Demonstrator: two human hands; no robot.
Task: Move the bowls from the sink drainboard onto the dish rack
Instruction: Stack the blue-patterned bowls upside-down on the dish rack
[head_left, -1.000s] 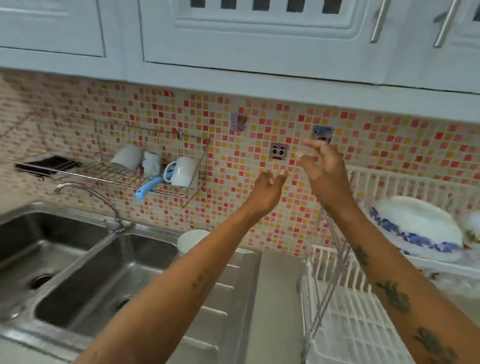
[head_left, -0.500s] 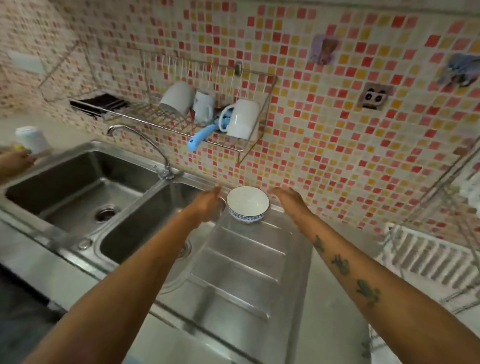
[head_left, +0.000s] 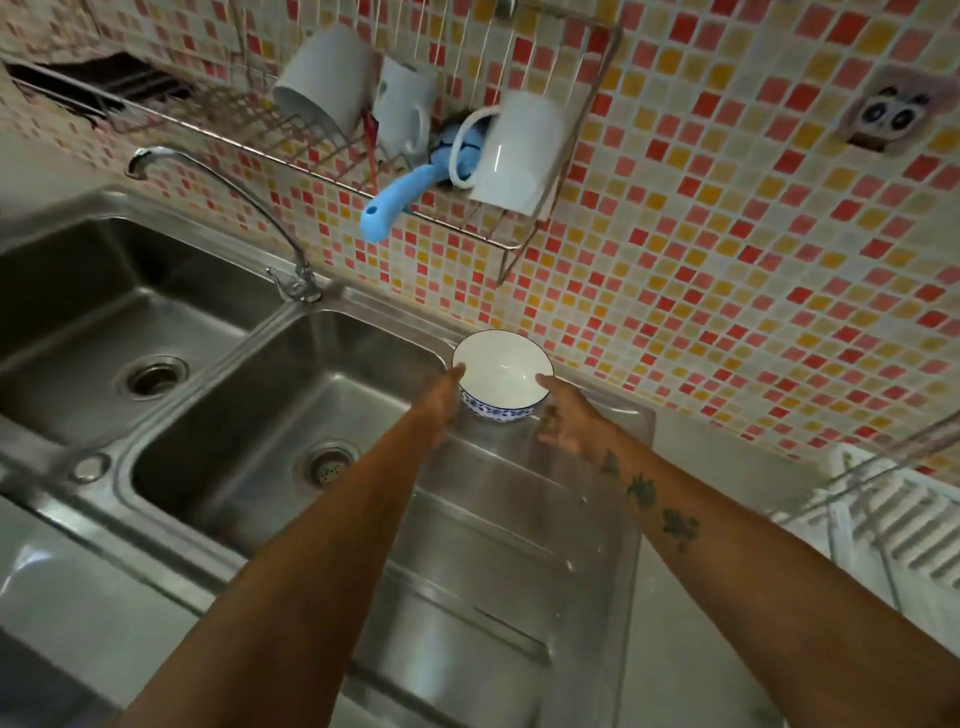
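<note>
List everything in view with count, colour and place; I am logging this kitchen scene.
White ceramic bowl with blue patterned outside: one, back of the drainboard.
Ridged steel drainboard: one, silver, right of the basins.
Steel sink basins: two, silver, left.
Curved steel tap: one, behind the basins.
Wire wall shelf: one, metal, on the mosaic tile wall.
White mugs: three, on the shelf.
Light blue plastic handle: one, poking off the shelf.
White slatted dish rack: one, right edge.
Panda sticker: one, upper right wall.
Left hand: at the bowl's left side.
Right hand: at the bowl's right side.
</note>
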